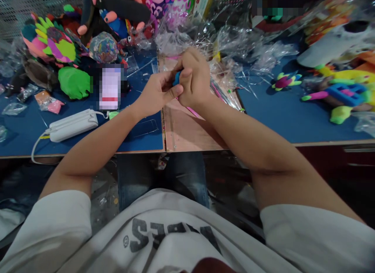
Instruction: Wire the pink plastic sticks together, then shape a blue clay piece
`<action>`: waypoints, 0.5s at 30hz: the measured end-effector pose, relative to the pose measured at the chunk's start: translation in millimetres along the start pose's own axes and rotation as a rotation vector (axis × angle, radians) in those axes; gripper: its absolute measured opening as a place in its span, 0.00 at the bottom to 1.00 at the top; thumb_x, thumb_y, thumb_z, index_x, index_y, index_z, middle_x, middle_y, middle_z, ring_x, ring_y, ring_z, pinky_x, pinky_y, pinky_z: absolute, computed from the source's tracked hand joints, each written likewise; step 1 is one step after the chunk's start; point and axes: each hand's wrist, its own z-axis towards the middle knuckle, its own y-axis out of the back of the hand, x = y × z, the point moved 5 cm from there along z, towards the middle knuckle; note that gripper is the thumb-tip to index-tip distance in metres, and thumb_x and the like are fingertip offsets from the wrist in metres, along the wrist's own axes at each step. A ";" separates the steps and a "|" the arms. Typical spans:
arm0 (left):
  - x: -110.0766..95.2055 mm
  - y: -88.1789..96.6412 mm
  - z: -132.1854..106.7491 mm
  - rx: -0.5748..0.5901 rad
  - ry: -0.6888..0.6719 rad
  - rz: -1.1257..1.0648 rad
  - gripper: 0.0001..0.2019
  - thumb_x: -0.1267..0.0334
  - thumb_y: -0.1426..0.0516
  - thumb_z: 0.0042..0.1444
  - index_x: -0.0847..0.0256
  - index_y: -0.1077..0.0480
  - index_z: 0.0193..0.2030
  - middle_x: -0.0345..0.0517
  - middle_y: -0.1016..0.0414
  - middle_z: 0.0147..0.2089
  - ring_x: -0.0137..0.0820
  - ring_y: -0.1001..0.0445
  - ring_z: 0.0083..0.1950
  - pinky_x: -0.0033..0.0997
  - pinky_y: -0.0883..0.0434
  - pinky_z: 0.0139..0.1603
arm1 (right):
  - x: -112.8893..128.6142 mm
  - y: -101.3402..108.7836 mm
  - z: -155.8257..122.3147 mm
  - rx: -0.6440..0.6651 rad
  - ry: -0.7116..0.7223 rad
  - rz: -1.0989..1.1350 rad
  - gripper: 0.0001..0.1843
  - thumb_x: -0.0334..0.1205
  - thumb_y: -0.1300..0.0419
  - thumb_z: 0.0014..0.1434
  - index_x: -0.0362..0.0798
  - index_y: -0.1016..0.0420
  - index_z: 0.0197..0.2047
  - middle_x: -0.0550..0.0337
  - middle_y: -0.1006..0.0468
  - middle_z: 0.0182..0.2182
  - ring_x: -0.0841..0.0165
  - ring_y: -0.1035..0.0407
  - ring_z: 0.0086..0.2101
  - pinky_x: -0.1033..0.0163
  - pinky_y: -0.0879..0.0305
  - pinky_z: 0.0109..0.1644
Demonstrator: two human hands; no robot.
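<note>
A small piece of blue modelling clay (176, 78) shows between my two hands, above the wooden board (190, 132). My left hand (159, 91) pinches it from the left with thumb and fingers. Wrapped against its other side is my right hand (195, 77), the fingers curled and the thumb pressing near the left thumb. Most of the clay is hidden by the fingers, so its full shape cannot be seen. Thin pink sticks (216, 92) lie on the board just beyond and under my right wrist.
Left on the blue tabletop are a phone (109, 87), a white power bank (73, 125) with a cable, and a green clay lump (74, 82). Clear plastic wrapping (240, 40) heaps at the back. On the right sit a small clay turtle (285, 81) and several colourful clay figures.
</note>
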 end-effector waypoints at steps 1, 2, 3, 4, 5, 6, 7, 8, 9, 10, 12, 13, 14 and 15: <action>-0.6 0.7 2.3 -0.011 -0.006 0.014 0.27 0.39 0.20 0.54 0.59 0.23 0.37 0.44 0.21 0.38 0.47 0.13 0.57 0.48 0.14 0.60 | -1.0 1.2 2.8 -0.007 -0.041 -0.015 0.44 0.87 0.66 0.69 0.62 0.31 0.31 0.50 0.23 0.33 0.47 0.25 0.39 0.35 0.23 0.52; -0.4 0.7 4.2 -0.027 -0.003 0.020 0.26 0.41 0.20 0.56 0.59 0.23 0.37 0.45 0.20 0.38 0.47 0.13 0.56 0.49 0.14 0.59 | -1.6 2.4 5.8 -0.012 -0.079 -0.032 0.42 0.85 0.64 0.71 0.61 0.34 0.28 0.52 0.25 0.29 0.49 0.28 0.35 0.38 0.24 0.48; 0.5 0.1 5.6 -0.048 0.003 0.023 0.24 0.42 0.21 0.58 0.59 0.22 0.37 0.45 0.19 0.38 0.47 0.12 0.56 0.49 0.13 0.59 | -2.7 3.9 8.9 -0.020 -0.116 -0.051 0.41 0.84 0.62 0.73 0.60 0.37 0.26 0.53 0.28 0.26 0.51 0.30 0.31 0.40 0.26 0.44; 2.0 -0.5 6.7 -0.071 0.008 0.028 0.22 0.44 0.23 0.62 0.58 0.22 0.37 0.46 0.19 0.38 0.45 0.12 0.54 0.49 0.12 0.57 | -4.9 5.9 12.2 -0.034 -0.146 -0.069 0.41 0.83 0.60 0.74 0.60 0.41 0.25 0.55 0.30 0.24 0.53 0.33 0.30 0.41 0.29 0.42; 4.1 -1.2 7.5 -0.090 0.012 0.034 0.19 0.46 0.25 0.65 0.57 0.22 0.38 0.45 0.18 0.38 0.44 0.11 0.53 0.49 0.12 0.56 | -9.0 8.9 15.8 -0.059 -0.171 -0.087 0.41 0.82 0.59 0.75 0.59 0.43 0.24 0.56 0.32 0.23 0.54 0.35 0.29 0.42 0.31 0.42; 6.8 -1.1 8.2 -0.108 0.013 0.039 0.16 0.49 0.26 0.67 0.56 0.21 0.39 0.45 0.17 0.38 0.42 0.11 0.51 0.48 0.11 0.55 | -15.5 12.9 19.5 -0.094 -0.191 -0.102 0.40 0.82 0.58 0.75 0.59 0.46 0.24 0.56 0.33 0.23 0.54 0.36 0.29 0.42 0.33 0.42; 9.9 -0.1 8.9 -0.125 0.012 0.041 0.13 0.52 0.27 0.68 0.55 0.21 0.40 0.45 0.16 0.38 0.41 0.11 0.49 0.48 0.11 0.54 | -24.1 18.2 23.1 -0.146 -0.202 -0.115 0.40 0.81 0.59 0.75 0.59 0.48 0.25 0.57 0.35 0.23 0.55 0.37 0.29 0.43 0.34 0.42; 13.5 2.1 9.8 -0.144 0.010 0.039 0.10 0.54 0.29 0.70 0.55 0.20 0.42 0.45 0.16 0.39 0.41 0.11 0.47 0.48 0.11 0.54 | -34.4 23.9 26.4 -0.199 -0.206 -0.125 0.39 0.81 0.59 0.76 0.59 0.49 0.26 0.58 0.36 0.24 0.54 0.38 0.29 0.43 0.35 0.44; 17.4 5.5 10.8 -0.166 0.010 0.035 0.07 0.56 0.31 0.71 0.54 0.19 0.43 0.46 0.15 0.40 0.41 0.11 0.47 0.48 0.11 0.55 | -45.2 30.2 29.2 -0.261 -0.199 -0.123 0.37 0.80 0.59 0.77 0.60 0.51 0.27 0.58 0.37 0.25 0.54 0.38 0.30 0.43 0.35 0.45; 21.3 9.7 12.0 -0.190 0.012 0.028 0.04 0.58 0.32 0.72 0.53 0.19 0.44 0.46 0.14 0.42 0.41 0.11 0.48 0.48 0.12 0.57 | -54.9 37.1 31.1 -0.341 -0.176 -0.116 0.35 0.76 0.58 0.77 0.60 0.52 0.28 0.59 0.39 0.26 0.54 0.38 0.31 0.43 0.35 0.46; 28.2 17.6 14.7 -0.223 0.026 -0.005 0.03 0.64 0.35 0.71 0.53 0.18 0.48 0.46 0.12 0.47 0.41 0.12 0.54 0.49 0.15 0.64 | -68.5 46.6 31.9 -0.467 -0.127 -0.031 0.23 0.61 0.52 0.77 0.61 0.49 0.32 0.60 0.42 0.30 0.54 0.39 0.33 0.43 0.34 0.47; 30.3 19.8 15.8 -0.226 0.032 -0.033 0.08 0.67 0.36 0.68 0.53 0.18 0.50 0.45 0.12 0.50 0.41 0.12 0.59 0.49 0.17 0.69 | -71.0 47.2 31.1 -0.487 -0.115 0.032 0.16 0.55 0.50 0.73 0.61 0.47 0.34 0.60 0.41 0.31 0.54 0.38 0.33 0.44 0.32 0.46; 30.9 20.5 16.6 -0.219 0.033 -0.064 0.12 0.70 0.36 0.66 0.53 0.18 0.53 0.45 0.12 0.53 0.41 0.14 0.64 0.50 0.20 0.74 | -70.1 44.6 29.6 -0.477 -0.111 0.121 0.09 0.50 0.49 0.69 0.61 0.44 0.37 0.60 0.39 0.33 0.54 0.36 0.34 0.45 0.31 0.45; 29.9 19.3 16.7 -0.199 0.027 -0.093 0.16 0.71 0.36 0.63 0.53 0.19 0.55 0.44 0.13 0.55 0.42 0.16 0.69 0.51 0.23 0.77 | -65.8 39.1 27.0 -0.443 -0.114 0.217 0.04 0.48 0.48 0.66 0.62 0.41 0.39 0.59 0.36 0.35 0.54 0.33 0.35 0.46 0.29 0.44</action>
